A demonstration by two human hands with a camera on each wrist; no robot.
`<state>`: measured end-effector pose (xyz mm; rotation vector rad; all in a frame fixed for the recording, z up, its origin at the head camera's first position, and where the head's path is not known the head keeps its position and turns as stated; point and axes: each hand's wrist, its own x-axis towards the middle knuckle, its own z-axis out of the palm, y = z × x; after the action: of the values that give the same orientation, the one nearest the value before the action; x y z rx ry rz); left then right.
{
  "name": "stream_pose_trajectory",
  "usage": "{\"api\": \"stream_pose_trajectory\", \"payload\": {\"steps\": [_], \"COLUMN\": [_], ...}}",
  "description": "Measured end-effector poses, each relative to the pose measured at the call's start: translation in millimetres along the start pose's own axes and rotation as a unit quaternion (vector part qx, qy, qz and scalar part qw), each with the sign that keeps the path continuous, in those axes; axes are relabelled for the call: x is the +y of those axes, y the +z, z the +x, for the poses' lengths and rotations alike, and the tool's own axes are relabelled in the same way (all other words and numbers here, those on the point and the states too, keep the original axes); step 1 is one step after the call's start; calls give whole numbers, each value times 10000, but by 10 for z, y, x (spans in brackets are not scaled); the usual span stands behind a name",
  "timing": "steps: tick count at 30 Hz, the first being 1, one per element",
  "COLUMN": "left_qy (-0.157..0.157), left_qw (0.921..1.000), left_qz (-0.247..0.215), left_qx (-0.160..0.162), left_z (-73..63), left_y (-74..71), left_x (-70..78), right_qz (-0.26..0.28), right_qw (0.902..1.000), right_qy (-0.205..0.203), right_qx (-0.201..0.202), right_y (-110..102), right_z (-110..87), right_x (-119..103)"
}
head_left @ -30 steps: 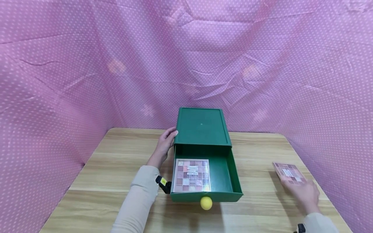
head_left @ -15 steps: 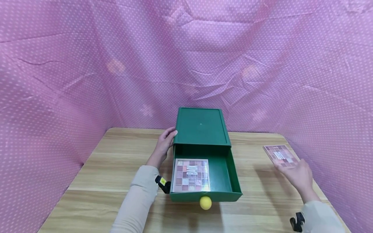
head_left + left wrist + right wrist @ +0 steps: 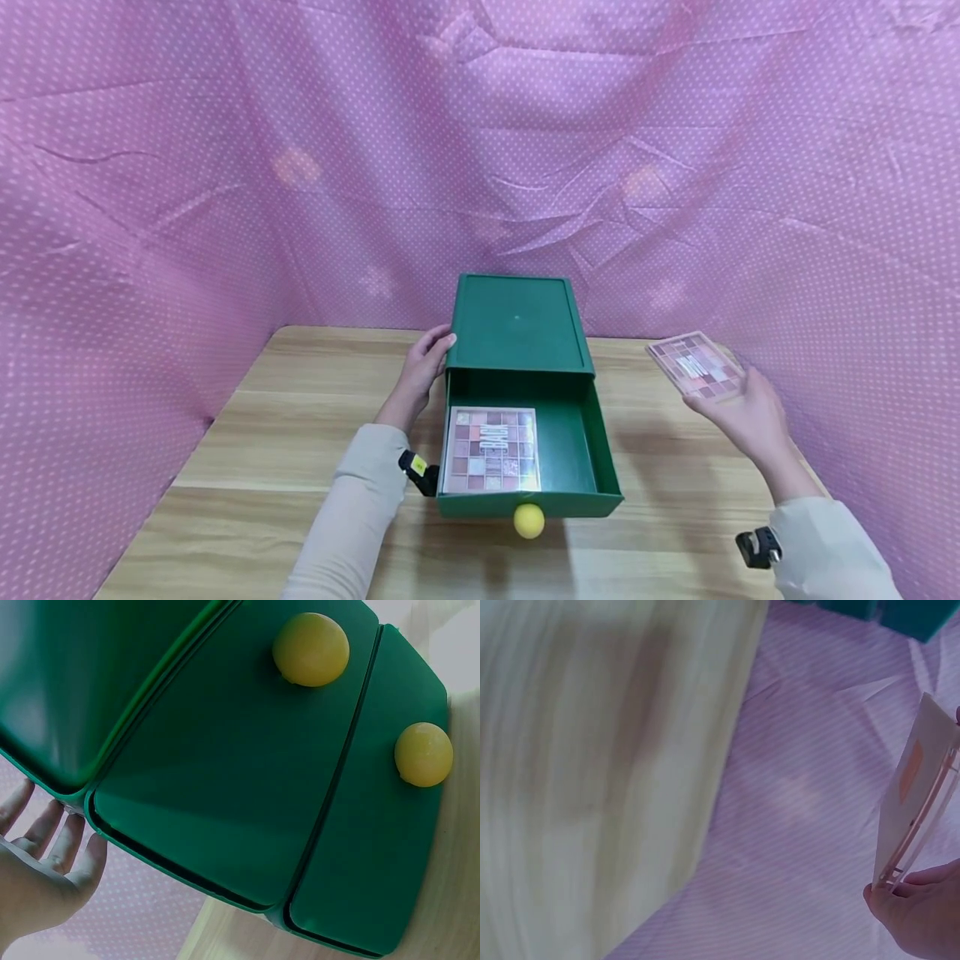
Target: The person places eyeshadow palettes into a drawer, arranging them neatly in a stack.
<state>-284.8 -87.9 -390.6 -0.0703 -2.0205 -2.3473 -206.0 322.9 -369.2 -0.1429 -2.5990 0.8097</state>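
Observation:
A green drawer unit [image 3: 517, 325] stands near the back of the table, its top drawer [image 3: 570, 442] pulled out. An eyeshadow palette [image 3: 492, 450] lies in the left part of that drawer. My left hand [image 3: 420, 371] rests against the unit's left side; in the left wrist view its fingers [image 3: 64, 840] are spread along the side edge. At the right, my right hand [image 3: 742, 417] holds up a second eyeshadow palette [image 3: 696, 365] by its near edge, colour grid facing up. The right wrist view shows this palette's pale underside [image 3: 915, 780] with an orange label.
Yellow round knobs stick out from the fronts: one on the pulled-out drawer [image 3: 528, 521], others on the shut lower drawers [image 3: 311, 649]. Pink dotted cloth [image 3: 375, 167] hangs behind and at both sides of the wooden table [image 3: 247, 500].
My right hand has lifted the second palette and carried it up, away from me and slightly left. My left hand and the drawer unit have stayed in place.

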Motion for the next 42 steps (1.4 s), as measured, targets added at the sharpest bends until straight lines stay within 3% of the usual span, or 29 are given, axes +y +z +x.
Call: {"api": "stream_pose_trajectory", "payload": {"steps": [6, 14, 21, 31, 42], "left_qy": [17, 39, 26, 8, -63], "left_qw": [10000, 10000, 10000, 10000, 10000], "left_qz": [23, -53, 41, 52, 3], "left_qx": [-11, -61, -68, -70, -5], "left_z": [9, 8, 8, 25, 34], "left_y": [-4, -1, -6, -11, -24], "left_x": [-2, 8, 18, 7, 1], "right_qz": [326, 654, 816, 700, 865], "right_qw": [9987, 9940, 9896, 9832, 9727], "right_qy": [-109, -770, -995, -1487, -1767], "right_qx": [-374, -408, -644, -796, -1232], "right_y": [-70, -71, -64, 10, 160], "right_z": [-9, -31, -101, -211, -365], "right_x": [-280, -590, -831, -1071, -1300]}}
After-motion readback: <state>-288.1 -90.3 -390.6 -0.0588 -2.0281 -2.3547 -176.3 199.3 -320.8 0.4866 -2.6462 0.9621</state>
